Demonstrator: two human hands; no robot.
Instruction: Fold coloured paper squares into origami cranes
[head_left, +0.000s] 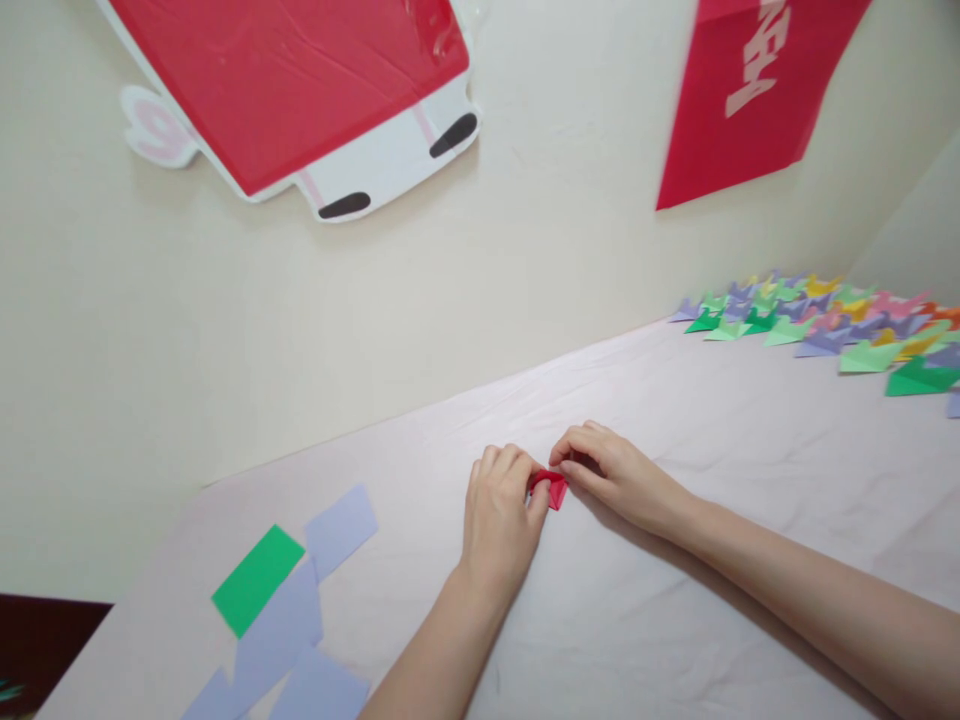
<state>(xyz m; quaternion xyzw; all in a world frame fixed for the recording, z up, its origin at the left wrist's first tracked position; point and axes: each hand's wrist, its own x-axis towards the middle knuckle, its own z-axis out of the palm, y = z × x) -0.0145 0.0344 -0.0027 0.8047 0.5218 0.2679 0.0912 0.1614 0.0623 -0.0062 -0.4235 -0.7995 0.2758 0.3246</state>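
A small folded red paper piece (pixel 553 488) lies on the pale pink tablecloth (pixel 675 600) near the middle of the view. My left hand (pixel 499 510) rests knuckles up on its left side, fingers curled and pressing on the paper's edge. My right hand (pixel 611 475) comes in from the right, its fingertips pinched on the paper's upper right part. Most of the red piece is hidden under my fingers.
Flat paper rectangles lie at the near left: one green (pixel 257 579) and several lavender (pixel 341 530). A heap of folded coloured paper pieces (pixel 832 320) sits at the far right by the wall. Red posters (pixel 739 90) hang on the cream wall behind.
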